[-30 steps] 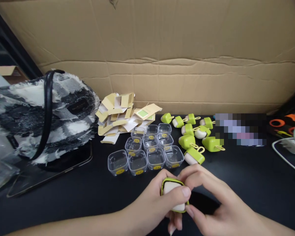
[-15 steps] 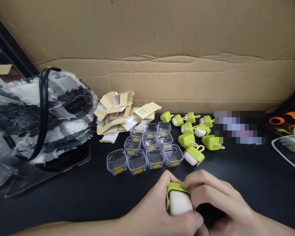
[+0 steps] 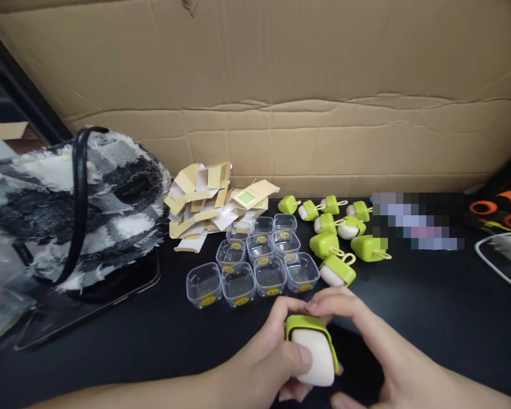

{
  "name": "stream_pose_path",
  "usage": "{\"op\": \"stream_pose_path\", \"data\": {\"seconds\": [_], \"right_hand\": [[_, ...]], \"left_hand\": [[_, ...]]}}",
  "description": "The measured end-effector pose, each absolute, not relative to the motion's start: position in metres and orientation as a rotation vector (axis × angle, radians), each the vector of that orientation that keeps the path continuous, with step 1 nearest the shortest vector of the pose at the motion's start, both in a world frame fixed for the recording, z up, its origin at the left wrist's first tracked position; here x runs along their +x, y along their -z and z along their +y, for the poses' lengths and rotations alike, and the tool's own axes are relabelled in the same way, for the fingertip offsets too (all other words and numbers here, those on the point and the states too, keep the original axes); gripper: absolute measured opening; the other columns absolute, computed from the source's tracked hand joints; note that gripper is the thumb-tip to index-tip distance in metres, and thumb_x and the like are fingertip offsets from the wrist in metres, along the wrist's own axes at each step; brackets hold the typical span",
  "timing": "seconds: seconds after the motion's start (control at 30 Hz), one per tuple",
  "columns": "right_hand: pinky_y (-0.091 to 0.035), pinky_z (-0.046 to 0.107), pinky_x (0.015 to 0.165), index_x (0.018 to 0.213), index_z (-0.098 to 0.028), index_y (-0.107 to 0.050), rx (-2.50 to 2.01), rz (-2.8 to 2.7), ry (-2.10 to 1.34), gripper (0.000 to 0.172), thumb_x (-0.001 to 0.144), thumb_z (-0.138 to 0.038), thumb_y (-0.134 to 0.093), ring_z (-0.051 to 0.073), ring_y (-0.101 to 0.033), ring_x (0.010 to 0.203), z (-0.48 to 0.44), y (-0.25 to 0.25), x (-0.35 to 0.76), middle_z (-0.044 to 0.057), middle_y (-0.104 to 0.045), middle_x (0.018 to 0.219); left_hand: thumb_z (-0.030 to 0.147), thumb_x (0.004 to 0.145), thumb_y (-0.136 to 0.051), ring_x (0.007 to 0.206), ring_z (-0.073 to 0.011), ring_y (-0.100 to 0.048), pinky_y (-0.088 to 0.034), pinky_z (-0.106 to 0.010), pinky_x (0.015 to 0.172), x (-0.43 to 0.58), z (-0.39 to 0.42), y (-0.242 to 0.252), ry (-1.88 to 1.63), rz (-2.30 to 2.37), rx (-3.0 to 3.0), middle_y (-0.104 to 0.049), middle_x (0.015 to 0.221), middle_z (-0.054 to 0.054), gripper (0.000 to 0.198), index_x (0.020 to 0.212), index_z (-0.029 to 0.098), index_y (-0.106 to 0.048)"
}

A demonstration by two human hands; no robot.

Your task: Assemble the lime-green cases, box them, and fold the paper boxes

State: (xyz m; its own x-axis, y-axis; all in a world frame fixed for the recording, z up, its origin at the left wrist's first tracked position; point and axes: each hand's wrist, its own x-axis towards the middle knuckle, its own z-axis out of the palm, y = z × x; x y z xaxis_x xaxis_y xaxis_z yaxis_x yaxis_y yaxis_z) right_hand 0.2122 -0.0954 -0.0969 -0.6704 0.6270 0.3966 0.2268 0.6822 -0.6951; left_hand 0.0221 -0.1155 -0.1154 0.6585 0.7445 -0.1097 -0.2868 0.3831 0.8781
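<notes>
My left hand (image 3: 276, 363) is wrapped round a rounded white block in a lime-green cover (image 3: 313, 355), its thumb pressed on the white face. Fingertips of my right hand (image 3: 378, 341) reach the far top of the cover, close to my left index finger; its thumb stands apart below, and I cannot tell how firmly they touch. Beyond my hands lie several more green-covered white pieces with pale loops (image 3: 338, 270). To their left, clear plastic cups (image 3: 238, 283) with yellow round stickers stand in rows.
Opened cardboard boxes (image 3: 200, 204) are heaped behind the cups. A shaggy black-and-white bag (image 3: 123, 182) stands at the left on a dark flat panel (image 3: 111, 315). White cables (image 3: 489, 261) and orange-handled items (image 3: 483, 208) lie at the right. A cardboard wall (image 3: 281, 136) closes off the back.
My right hand has opened, its thumb moving away from the piece and its fingers going over the far top. My left thumb has shifted up onto the white face, which tilts more towards me.
</notes>
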Motion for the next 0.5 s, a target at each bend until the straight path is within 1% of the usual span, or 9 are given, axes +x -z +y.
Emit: {"op": "stream_pose_path", "data": {"seconds": [0.03, 0.07, 0.13, 0.23, 0.3, 0.37, 0.43, 0.5], "right_hand": [[-0.056, 0.024, 0.071, 0.122, -0.032, -0.035, -0.662, -2.284, -0.836, 0.071, 0.066, -0.009, -0.072, 0.019, -0.066, 0.09, -0.095, 0.098, 0.212, 0.003, -0.057, 0.108], [-0.056, 0.024, 0.071, 0.121, -0.033, -0.036, -0.668, -2.297, -0.849, 0.071, 0.067, -0.01, -0.075, 0.019, -0.066, 0.092, -0.095, 0.098, 0.212, 0.003, -0.057, 0.11], [-0.054, 0.024, 0.074, 0.116, -0.032, -0.039, -0.682, -2.262, -0.87, 0.062, 0.07, -0.013, -0.075, 0.018, -0.065, 0.093, -0.095, 0.099, 0.211, 0.002, -0.057, 0.108], [-0.052, 0.025, 0.076, 0.107, -0.03, -0.044, -0.641, -2.166, -0.861, 0.049, 0.071, -0.019, -0.076, 0.016, -0.064, 0.086, -0.097, 0.099, 0.21, 0.0, -0.06, 0.098], [-0.051, 0.025, 0.074, 0.104, -0.029, -0.046, -0.619, -2.105, -0.816, 0.047, 0.069, -0.021, -0.076, 0.016, -0.062, 0.082, -0.098, 0.1, 0.211, -0.001, -0.06, 0.094], [-0.05, 0.025, 0.072, 0.103, -0.028, -0.046, -0.626, -2.03, -0.758, 0.046, 0.067, -0.017, -0.071, 0.017, -0.061, 0.082, -0.098, 0.102, 0.212, -0.002, -0.06, 0.091], [-0.05, 0.026, 0.071, 0.104, -0.028, -0.047, -0.65, -1.949, -0.724, 0.045, 0.065, -0.014, -0.064, 0.018, -0.06, 0.084, -0.096, 0.105, 0.213, -0.001, -0.059, 0.091], [-0.049, 0.026, 0.069, 0.104, -0.026, -0.049, -0.679, -1.885, -0.739, 0.043, 0.063, -0.014, -0.06, 0.019, -0.06, 0.082, -0.093, 0.106, 0.214, 0.0, -0.059, 0.091]], "left_hand": [[0.062, 0.077, -0.063, 0.046, -0.003, -0.039, -0.025, -0.015, 0.039, 0.022, -0.115, 0.119, -0.7, 0.533, 0.98, -0.061, 0.085, -0.003, 0.064, 0.114, 0.019, -0.034], [0.061, 0.079, -0.062, 0.045, -0.0022, -0.037, -0.025, -0.014, 0.039, 0.021, -0.115, 0.122, -0.701, 0.533, 0.997, -0.059, 0.084, -0.002, 0.062, 0.115, 0.02, -0.033], [0.062, 0.081, -0.06, 0.042, -0.0011, -0.035, -0.025, -0.014, 0.038, 0.021, -0.115, 0.129, -0.703, 0.535, 1.031, -0.056, 0.082, 0.001, 0.06, 0.116, 0.022, -0.031], [0.067, 0.078, -0.059, 0.043, -0.0012, -0.038, -0.03, -0.014, 0.041, 0.021, -0.113, 0.136, -0.709, 0.562, 1.072, -0.055, 0.079, 0.002, 0.063, 0.113, 0.022, -0.032], [0.072, 0.076, -0.057, 0.045, -0.0023, -0.041, -0.033, -0.014, 0.044, 0.021, -0.111, 0.14, -0.699, 0.575, 1.125, -0.056, 0.075, 0.002, 0.068, 0.112, 0.021, -0.031], [0.075, 0.076, -0.052, 0.043, -0.0027, -0.042, -0.033, -0.012, 0.042, 0.023, -0.109, 0.141, -0.697, 0.541, 1.199, -0.054, 0.069, 0.004, 0.069, 0.112, 0.021, -0.029], [0.075, 0.078, -0.05, 0.037, -0.0015, -0.038, -0.031, -0.011, 0.037, 0.025, -0.108, 0.139, -0.753, 0.477, 1.297, -0.05, 0.067, 0.007, 0.061, 0.104, 0.025, -0.026], [0.07, 0.082, -0.05, 0.032, 0.0012, -0.028, -0.028, -0.011, 0.033, 0.027, -0.11, 0.133, -0.86, 0.439, 1.391, -0.044, 0.068, 0.01, 0.052, 0.091, 0.028, -0.023]]}}
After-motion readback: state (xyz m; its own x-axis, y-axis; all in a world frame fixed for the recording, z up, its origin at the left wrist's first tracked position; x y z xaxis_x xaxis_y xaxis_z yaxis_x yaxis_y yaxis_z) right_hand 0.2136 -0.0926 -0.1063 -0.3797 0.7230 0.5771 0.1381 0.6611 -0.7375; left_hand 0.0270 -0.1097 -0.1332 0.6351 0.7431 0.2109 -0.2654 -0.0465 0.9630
